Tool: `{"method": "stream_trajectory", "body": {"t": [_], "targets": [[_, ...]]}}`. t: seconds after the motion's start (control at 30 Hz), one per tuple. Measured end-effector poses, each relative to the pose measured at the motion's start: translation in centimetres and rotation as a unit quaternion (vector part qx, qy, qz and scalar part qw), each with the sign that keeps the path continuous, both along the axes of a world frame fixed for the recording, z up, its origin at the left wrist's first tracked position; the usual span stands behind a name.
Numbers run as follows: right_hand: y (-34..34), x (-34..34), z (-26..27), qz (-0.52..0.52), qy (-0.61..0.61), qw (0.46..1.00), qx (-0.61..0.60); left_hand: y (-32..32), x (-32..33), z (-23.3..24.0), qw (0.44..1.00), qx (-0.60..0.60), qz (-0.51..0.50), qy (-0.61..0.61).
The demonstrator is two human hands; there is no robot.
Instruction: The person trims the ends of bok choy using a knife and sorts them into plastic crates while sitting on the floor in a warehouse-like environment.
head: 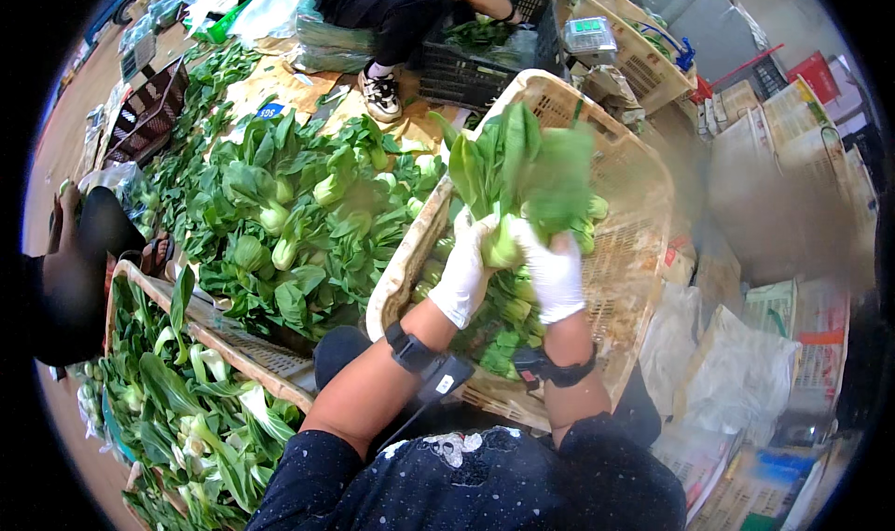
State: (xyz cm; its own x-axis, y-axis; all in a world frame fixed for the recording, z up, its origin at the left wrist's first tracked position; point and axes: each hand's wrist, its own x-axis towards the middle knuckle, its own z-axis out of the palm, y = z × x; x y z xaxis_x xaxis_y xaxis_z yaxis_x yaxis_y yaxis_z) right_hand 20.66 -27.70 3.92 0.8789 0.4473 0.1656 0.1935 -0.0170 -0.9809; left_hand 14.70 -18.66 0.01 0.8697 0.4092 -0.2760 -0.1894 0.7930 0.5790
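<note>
Above a beige plastic crate [633,251], my left hand [463,272] in a white glove grips a head of bok choy [502,244] near its pale base. My right hand [554,274], also gloved, closes on the other side of the same base. The leaves point away from me, and those on the right are blurred. Further heads of bok choy [516,311] lie in the crate below, partly hidden by my hands. Black bands circle both of my forearms.
A heap of bok choy [280,216] covers the floor to the left. A second crate [231,332] stands nearer me with loose leaves [182,419]. Opposite, a person [398,13] reaches into a black crate [461,83] beside a scale [589,34]. Another person [70,279] sits far left.
</note>
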Motion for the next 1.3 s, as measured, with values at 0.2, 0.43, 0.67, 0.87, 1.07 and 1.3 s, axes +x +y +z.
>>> {"method": "stream_trajectory", "body": {"t": [0.2,0.43,0.67,0.87,1.07,1.3], "targets": [[0.5,0.8,-1.3,0.044,0.042,0.995,0.077,-0.1,-0.1,0.3,0.975,0.191,0.112,-0.037],[-0.8,1.5,-6.3,0.019,0.068,0.967,0.244,0.1,0.0,-0.2,0.997,-0.040,-0.037,-0.048],[-0.4,1.3,-0.9,0.010,0.225,0.924,0.310,1.1,-0.5,1.3,0.984,-0.133,-0.009,-0.119],[1.0,0.0,-3.0,0.056,0.013,0.994,0.096,0.4,0.5,-3.1,0.990,0.073,0.071,-0.096],[-0.9,1.2,-5.6,-0.007,-0.086,0.996,-0.039,1.6,0.5,-2.4,0.991,0.117,0.006,-0.058],[0.9,1.1,-2.2,-0.140,0.416,0.857,0.269,2.5,-1.4,2.7,0.962,-0.204,-0.020,-0.178]]}}
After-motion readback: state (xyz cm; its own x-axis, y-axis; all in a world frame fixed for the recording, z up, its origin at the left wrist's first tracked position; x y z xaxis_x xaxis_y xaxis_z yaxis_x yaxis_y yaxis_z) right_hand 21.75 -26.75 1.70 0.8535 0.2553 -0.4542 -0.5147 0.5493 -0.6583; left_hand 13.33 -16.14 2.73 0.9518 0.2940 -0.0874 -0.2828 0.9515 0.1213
